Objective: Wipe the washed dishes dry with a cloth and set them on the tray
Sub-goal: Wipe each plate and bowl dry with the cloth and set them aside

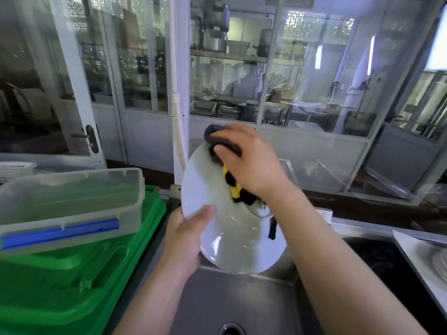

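Observation:
A large white plate [225,228] is held tilted above the steel sink [242,298]. My left hand [186,238] grips its lower left rim, thumb on the plate's face. My right hand [246,160] grips a grey, black and yellow cloth [232,182] and presses it against the plate's upper part. A loose end of the cloth hangs down over the plate's right side. At the right edge a grey tray [411,252] bears a stack of white plates [440,264], only partly in view.
Green plastic crates [72,286] are stacked at the left with a clear lidded box with a blue clip [70,204] on top. The sink drain [229,328] is at the bottom. Glass partitions [242,93] stand behind the counter.

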